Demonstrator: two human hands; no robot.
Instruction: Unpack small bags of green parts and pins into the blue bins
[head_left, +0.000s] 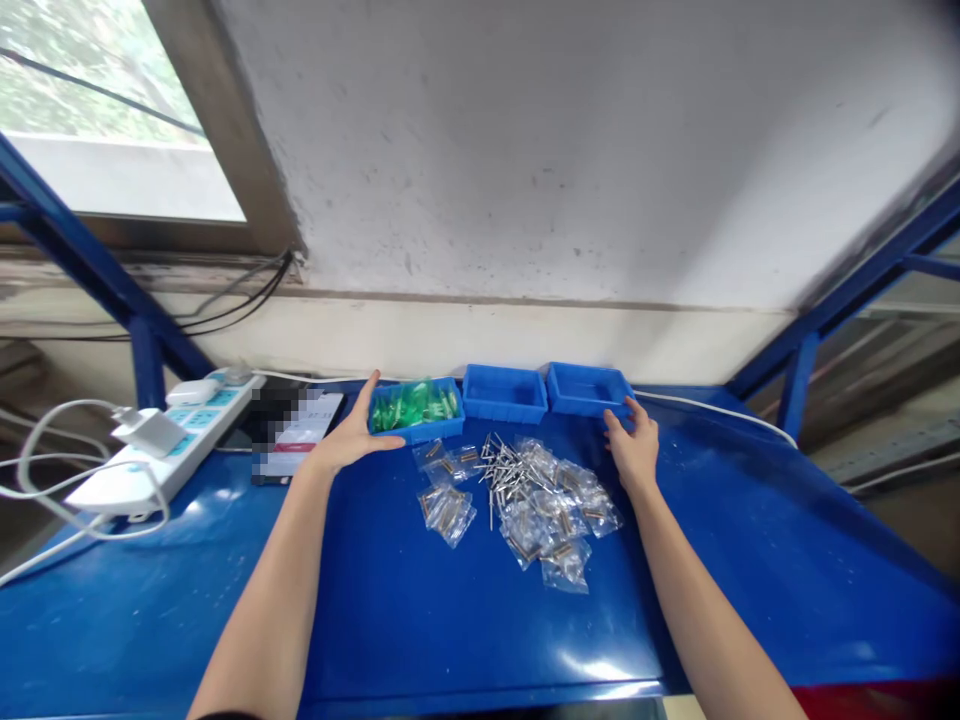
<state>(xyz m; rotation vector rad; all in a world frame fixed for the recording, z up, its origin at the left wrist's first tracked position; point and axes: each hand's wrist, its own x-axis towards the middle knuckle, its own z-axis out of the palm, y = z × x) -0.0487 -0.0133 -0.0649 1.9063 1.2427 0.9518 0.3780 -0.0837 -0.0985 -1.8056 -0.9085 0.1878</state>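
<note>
Three blue bins stand in a row at the back of the blue table. Green pieces (415,404) fill the left bin (427,432); the middle bin (505,406) and right bin (589,402) look bare inside. My left hand (358,432) is at the left bin's left end, thumb and fingers spread around its corner. At the right bin's front right corner is my right hand (634,440), fingers apart, fingertips at the rim. Between my hands lie a heap of thin metal rods (510,472) and several clear bags with small brown pieces (559,515).
A white power strip (161,455) with plugs and looping cables lies at the left, beside a dark device with a lit screen (304,430). Blue frame posts rise on both sides. A wall and a thin white cable run behind the bins.
</note>
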